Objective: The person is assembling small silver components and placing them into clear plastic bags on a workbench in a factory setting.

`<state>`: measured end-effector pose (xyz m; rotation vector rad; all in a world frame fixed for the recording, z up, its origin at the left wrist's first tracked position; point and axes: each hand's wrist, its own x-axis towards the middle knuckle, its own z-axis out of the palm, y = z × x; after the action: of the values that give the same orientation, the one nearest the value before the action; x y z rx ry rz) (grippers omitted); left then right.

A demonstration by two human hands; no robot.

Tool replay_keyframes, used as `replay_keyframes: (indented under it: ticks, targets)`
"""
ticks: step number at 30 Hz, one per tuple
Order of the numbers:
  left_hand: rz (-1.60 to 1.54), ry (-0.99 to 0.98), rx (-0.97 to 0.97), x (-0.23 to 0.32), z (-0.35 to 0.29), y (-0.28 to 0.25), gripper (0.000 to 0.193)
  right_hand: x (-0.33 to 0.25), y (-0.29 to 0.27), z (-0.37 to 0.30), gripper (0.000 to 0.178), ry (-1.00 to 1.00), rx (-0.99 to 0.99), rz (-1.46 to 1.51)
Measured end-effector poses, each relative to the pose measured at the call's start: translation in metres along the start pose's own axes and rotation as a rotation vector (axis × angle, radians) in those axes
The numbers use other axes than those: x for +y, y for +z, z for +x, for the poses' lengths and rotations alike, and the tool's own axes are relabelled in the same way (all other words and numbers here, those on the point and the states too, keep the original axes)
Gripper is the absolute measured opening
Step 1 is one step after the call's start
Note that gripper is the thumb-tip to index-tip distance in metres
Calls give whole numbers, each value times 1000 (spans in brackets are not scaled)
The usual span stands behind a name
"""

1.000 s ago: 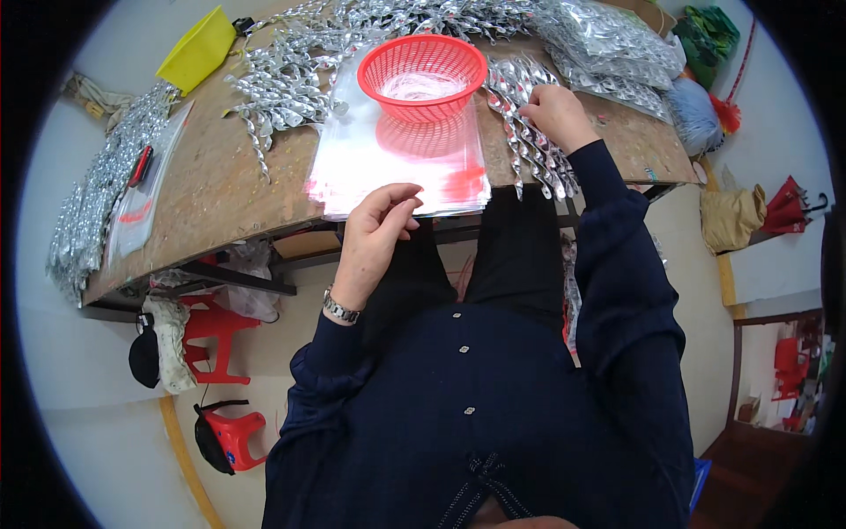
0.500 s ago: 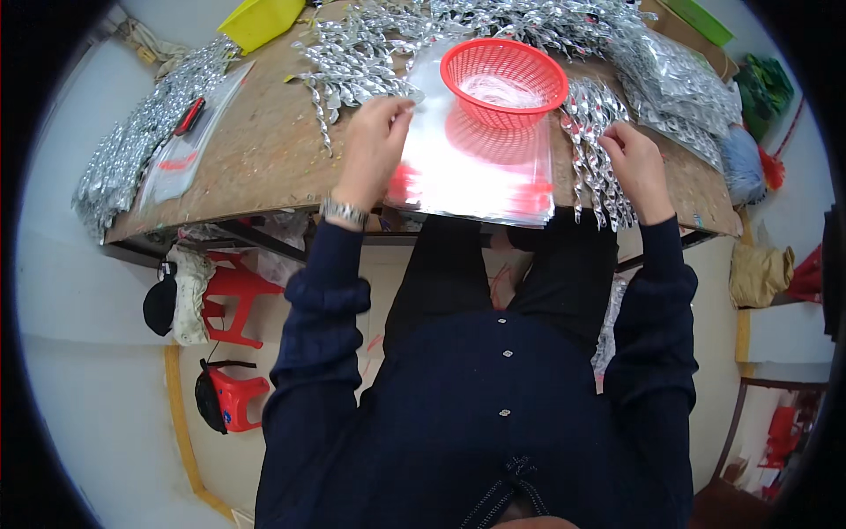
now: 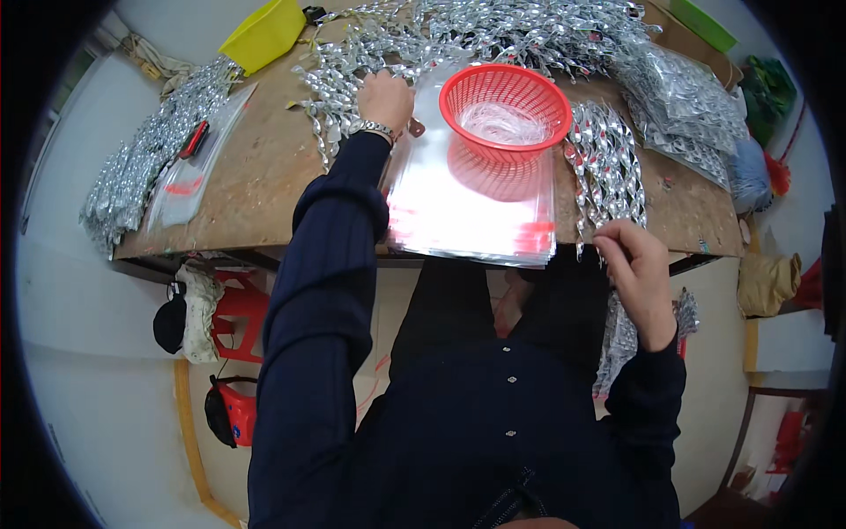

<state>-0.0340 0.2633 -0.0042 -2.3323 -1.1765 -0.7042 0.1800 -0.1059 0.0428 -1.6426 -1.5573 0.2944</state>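
Tabletop [image 3: 256, 167] bears silver strands [image 3: 610, 167] above pale floor [image 3: 712, 388].

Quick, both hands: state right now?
Left hand: at the left bunch of silver twisted strands; grip hidden, cannot be told.
Right hand: half-curled near the lower ends of the right bunch; holding anything, cannot be told.

Wearing navy long-sleeved top [image 3: 458, 432], small silvery buttons [image 3: 512, 379] running down the front. Silver link-band watch [image 3: 373, 130] sitting just behind left hand [image 3: 386, 99], creased sleeve [image 3: 324, 273] starting behind it. Black trousers [image 3: 448, 309] showing too.
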Motion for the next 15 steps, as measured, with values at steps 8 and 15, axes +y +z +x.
replay_keyframes:
  ticks: [8, 15]
  targets:
    - [-31, -344, -335, 6, 17, 21, 26, -5, -8, -21, 7, 150, -1, 43]
    - [-639, -500, -191, -23, 12, 15, 31, 1, -9, -31, 7, 198, 7, 101]
